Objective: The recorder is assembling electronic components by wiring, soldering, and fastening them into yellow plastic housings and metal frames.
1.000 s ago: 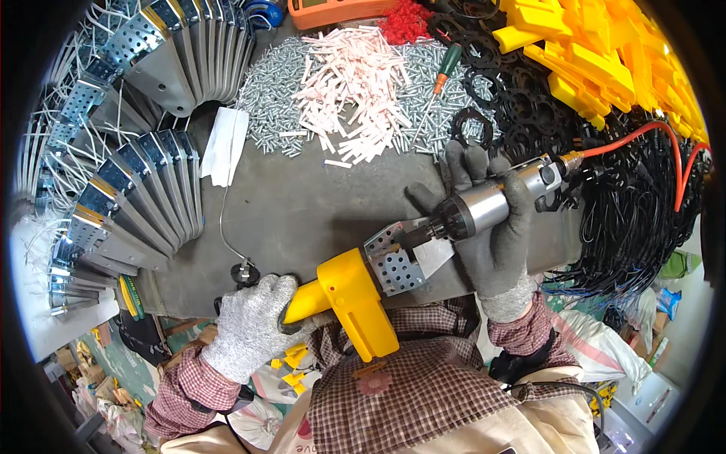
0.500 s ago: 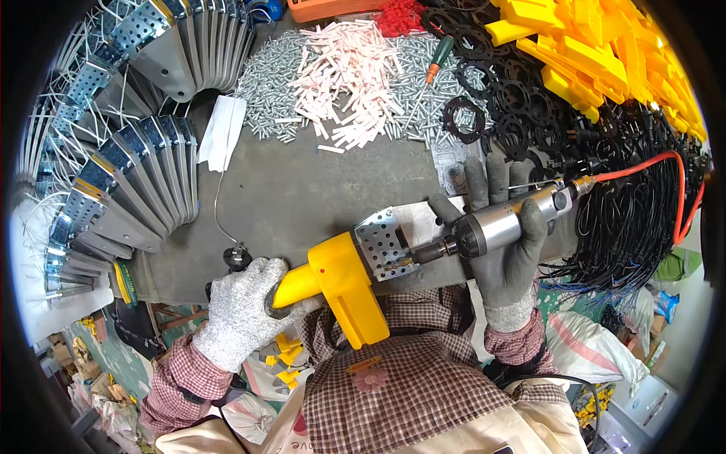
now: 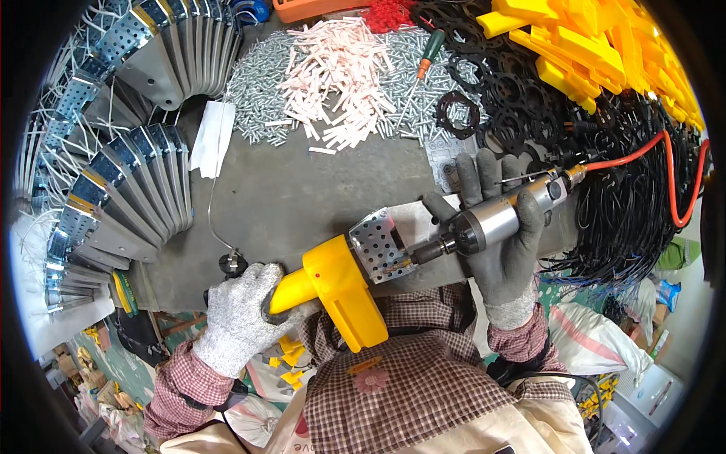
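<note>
My left hand (image 3: 238, 321), in a grey-white knit glove, is closed around the handle end of a yellow plastic housing (image 3: 336, 280). A perforated bare-metal piece (image 3: 378, 248) sits at the housing's far right side. In my gloved right hand (image 3: 499, 276) lies a silver air screwdriver (image 3: 491, 225), tilted across the palm. The thumb is over its body and several fingers stretch out beyond it. Its bit end points left and meets the perforated metal in this view; contact I cannot confirm. A red-orange air hose (image 3: 635, 157) runs off its back end.
Grey metal brackets with white wires (image 3: 151, 181) stand in rows at left. Across the back lie screws (image 3: 257, 91), pale pink sleeves (image 3: 336, 76), a green-handled screwdriver (image 3: 432, 47), black rings (image 3: 456, 115) and yellow housings (image 3: 582, 45). Black cables (image 3: 620, 227) hang at right.
The view has shifted slightly, so the bench things sit a little further left. Both hands keep their hold, and the air screwdriver and yellow housing stay nearly in place.
</note>
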`<action>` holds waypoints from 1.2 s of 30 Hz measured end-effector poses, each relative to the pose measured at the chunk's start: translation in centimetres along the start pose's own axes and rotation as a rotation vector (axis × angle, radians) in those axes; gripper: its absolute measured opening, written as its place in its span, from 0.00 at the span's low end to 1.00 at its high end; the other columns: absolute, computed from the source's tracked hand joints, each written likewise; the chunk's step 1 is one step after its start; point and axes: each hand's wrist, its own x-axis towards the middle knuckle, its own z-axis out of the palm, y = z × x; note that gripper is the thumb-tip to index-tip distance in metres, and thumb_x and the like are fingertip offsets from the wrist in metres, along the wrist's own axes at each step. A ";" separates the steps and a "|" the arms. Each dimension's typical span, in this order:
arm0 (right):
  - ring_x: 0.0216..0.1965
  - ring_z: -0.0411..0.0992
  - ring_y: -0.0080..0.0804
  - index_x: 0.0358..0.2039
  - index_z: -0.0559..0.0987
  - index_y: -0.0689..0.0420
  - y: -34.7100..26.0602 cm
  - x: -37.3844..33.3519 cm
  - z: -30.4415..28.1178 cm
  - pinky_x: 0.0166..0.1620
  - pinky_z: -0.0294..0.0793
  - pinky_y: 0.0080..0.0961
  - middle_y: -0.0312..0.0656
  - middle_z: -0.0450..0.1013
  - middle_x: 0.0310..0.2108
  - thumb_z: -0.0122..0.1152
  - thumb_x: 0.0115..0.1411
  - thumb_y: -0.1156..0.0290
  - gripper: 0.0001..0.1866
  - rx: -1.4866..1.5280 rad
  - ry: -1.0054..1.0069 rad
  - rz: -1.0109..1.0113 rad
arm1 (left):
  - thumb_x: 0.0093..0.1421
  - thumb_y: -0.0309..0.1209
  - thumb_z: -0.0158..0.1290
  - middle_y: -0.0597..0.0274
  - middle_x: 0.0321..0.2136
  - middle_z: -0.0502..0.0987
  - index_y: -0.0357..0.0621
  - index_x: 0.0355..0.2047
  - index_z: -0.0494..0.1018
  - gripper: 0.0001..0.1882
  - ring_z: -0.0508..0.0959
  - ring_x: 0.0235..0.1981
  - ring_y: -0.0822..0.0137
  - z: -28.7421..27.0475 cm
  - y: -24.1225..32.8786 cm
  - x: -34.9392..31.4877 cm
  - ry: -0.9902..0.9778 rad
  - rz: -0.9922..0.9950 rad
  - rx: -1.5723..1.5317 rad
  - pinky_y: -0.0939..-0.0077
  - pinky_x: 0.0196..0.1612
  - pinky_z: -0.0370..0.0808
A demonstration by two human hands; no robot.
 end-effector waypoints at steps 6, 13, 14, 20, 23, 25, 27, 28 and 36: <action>0.70 0.58 0.49 0.51 0.76 0.53 0.5 0.2 -0.5 0.69 0.52 0.71 0.52 0.68 0.61 0.57 0.68 0.58 0.16 -0.034 -0.053 0.048 | 0.48 0.49 0.71 0.56 0.29 0.79 0.44 0.41 0.75 0.28 0.82 0.28 0.51 -0.1 0.4 0.2 -0.019 -0.011 0.027 0.60 0.31 0.79; 0.70 0.58 0.48 0.53 0.74 0.52 0.3 0.1 1.2 0.69 0.53 0.72 0.50 0.67 0.62 0.57 0.68 0.59 0.17 -0.057 0.012 0.003 | 0.49 0.49 0.70 0.55 0.30 0.79 0.44 0.39 0.75 0.27 0.82 0.28 0.50 -0.1 0.0 0.1 -0.010 -0.008 0.010 0.60 0.32 0.79; 0.70 0.58 0.48 0.53 0.74 0.52 0.1 0.3 1.5 0.69 0.53 0.72 0.50 0.67 0.62 0.57 0.68 0.59 0.17 -0.043 0.026 -0.001 | 0.49 0.50 0.70 0.55 0.30 0.79 0.44 0.39 0.76 0.27 0.82 0.29 0.50 -0.1 0.1 0.0 -0.005 -0.017 0.008 0.60 0.32 0.79; 0.70 0.58 0.48 0.55 0.73 0.51 0.0 2.1 2.7 0.68 0.53 0.73 0.49 0.66 0.63 0.57 0.68 0.60 0.18 -0.012 0.082 0.001 | 0.48 0.51 0.70 0.55 0.30 0.79 0.44 0.40 0.76 0.28 0.82 0.29 0.50 -0.1 0.3 0.1 0.001 -0.030 0.011 0.60 0.32 0.79; 0.70 0.58 0.48 0.56 0.72 0.50 0.5 2.6 3.0 0.68 0.53 0.73 0.48 0.66 0.64 0.57 0.68 0.61 0.18 -0.009 0.095 0.014 | 0.50 0.54 0.68 0.55 0.31 0.79 0.45 0.41 0.75 0.29 0.82 0.29 0.51 -0.4 0.4 0.1 -0.022 -0.034 -0.002 0.59 0.32 0.79; 0.70 0.58 0.48 0.57 0.71 0.50 0.6 2.7 3.1 0.68 0.53 0.73 0.47 0.66 0.64 0.57 0.68 0.61 0.18 -0.006 0.099 0.021 | 0.54 0.59 0.64 0.55 0.34 0.78 0.46 0.43 0.74 0.31 0.83 0.29 0.51 -0.4 0.1 0.0 -0.079 -0.041 -0.030 0.58 0.32 0.79; 0.70 0.58 0.48 0.58 0.71 0.49 0.8 2.8 3.3 0.68 0.53 0.74 0.47 0.66 0.64 0.57 0.68 0.61 0.19 -0.008 0.105 0.024 | 0.53 0.59 0.64 0.55 0.33 0.78 0.46 0.42 0.75 0.31 0.83 0.29 0.53 -0.2 -0.2 0.0 -0.071 -0.031 -0.012 0.58 0.32 0.79; 0.70 0.58 0.48 0.58 0.70 0.49 0.8 2.8 3.3 0.68 0.53 0.74 0.47 0.65 0.64 0.57 0.68 0.61 0.19 -0.011 0.109 0.024 | 0.53 0.59 0.64 0.55 0.33 0.78 0.46 0.42 0.75 0.31 0.84 0.29 0.53 -0.1 -0.3 0.0 -0.067 -0.024 -0.003 0.59 0.32 0.79; 0.70 0.58 0.47 0.61 0.68 0.47 1.1 3.0 3.8 0.67 0.53 0.75 0.45 0.64 0.65 0.57 0.69 0.63 0.21 -0.027 0.126 0.029 | 0.53 0.62 0.62 0.55 0.30 0.78 0.45 0.41 0.76 0.33 0.83 0.25 0.54 -0.2 -0.2 0.1 -0.042 -0.004 -0.011 0.60 0.27 0.78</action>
